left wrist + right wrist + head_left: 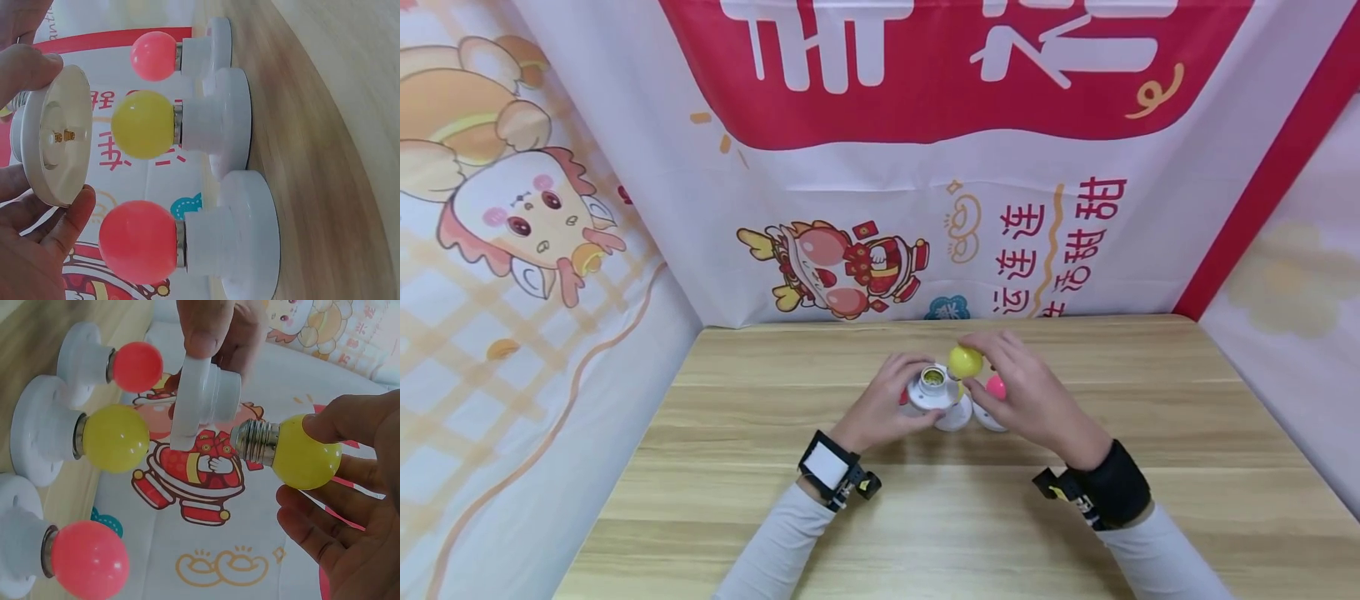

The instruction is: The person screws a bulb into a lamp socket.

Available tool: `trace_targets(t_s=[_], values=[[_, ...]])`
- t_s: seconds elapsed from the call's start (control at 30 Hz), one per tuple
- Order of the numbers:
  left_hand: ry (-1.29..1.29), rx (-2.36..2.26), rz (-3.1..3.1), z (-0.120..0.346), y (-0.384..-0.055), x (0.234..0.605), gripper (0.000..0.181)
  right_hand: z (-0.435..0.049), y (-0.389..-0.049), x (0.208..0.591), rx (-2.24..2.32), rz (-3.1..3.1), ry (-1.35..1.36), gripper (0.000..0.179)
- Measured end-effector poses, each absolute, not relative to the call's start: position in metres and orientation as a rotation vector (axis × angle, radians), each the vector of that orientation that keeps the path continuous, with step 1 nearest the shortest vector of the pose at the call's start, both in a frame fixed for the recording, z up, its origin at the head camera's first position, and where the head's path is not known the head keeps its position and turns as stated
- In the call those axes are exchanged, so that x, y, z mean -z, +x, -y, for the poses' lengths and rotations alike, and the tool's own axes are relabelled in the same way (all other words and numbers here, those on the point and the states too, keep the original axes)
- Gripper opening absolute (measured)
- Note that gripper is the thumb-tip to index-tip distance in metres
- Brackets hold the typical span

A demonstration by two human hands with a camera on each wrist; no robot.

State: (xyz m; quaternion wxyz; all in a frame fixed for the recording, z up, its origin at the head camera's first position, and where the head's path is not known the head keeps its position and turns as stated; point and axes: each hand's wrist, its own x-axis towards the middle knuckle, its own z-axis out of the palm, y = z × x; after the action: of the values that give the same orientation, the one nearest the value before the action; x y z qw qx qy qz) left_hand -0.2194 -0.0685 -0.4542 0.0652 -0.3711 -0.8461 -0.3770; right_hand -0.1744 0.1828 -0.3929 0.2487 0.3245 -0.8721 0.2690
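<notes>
My left hand (883, 410) grips a white round lamp holder (942, 398) by its rim, above the table. The left wrist view shows the holder's hollow underside with brass terminals. In my right hand (1037, 400), thumb and fingers hold a yellow light bulb (306, 453) by its globe. The bulb's metal screw base (256, 439) points at the mouth of the holder, right at its edge in the right wrist view. Below the hands stand three more white holders with bulbs in them: a red bulb (139, 240), a yellow one (144, 125) and a pink one (154, 56).
The three holders stand in a row on a wood-grain table (760, 500). A printed cloth (850, 183) hangs behind the table's back edge, with further cloth at the left and right sides. Both wrists wear black straps with small cameras (868, 485).
</notes>
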Motion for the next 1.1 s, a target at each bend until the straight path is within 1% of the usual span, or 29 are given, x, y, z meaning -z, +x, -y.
trace_targets(t_s=[0.13, 0.33, 0.7, 1.1], values=[[-1.145, 1.094, 2.556, 0.064, -0.219, 0.454, 0.068, -0.18, -0.174, 0.393, -0.731, 2.367, 0.894, 0.061], [-1.176, 1.031, 2.553, 0.054, -0.219, 0.455, 0.074, -0.18, -0.175, 0.394, -0.725, 2.351, 0.912, 0.056], [-1.216, 0.992, 2.553, 0.046, -0.218, 0.457, 0.074, -0.18, -0.175, 0.395, -0.729, 2.349, 0.886, 0.059], [-1.257, 1.015, 2.509, 0.044, -0.218, 0.46, 0.08, -0.178, -0.177, 0.402, -0.735, 2.313, 0.947, 0.059]])
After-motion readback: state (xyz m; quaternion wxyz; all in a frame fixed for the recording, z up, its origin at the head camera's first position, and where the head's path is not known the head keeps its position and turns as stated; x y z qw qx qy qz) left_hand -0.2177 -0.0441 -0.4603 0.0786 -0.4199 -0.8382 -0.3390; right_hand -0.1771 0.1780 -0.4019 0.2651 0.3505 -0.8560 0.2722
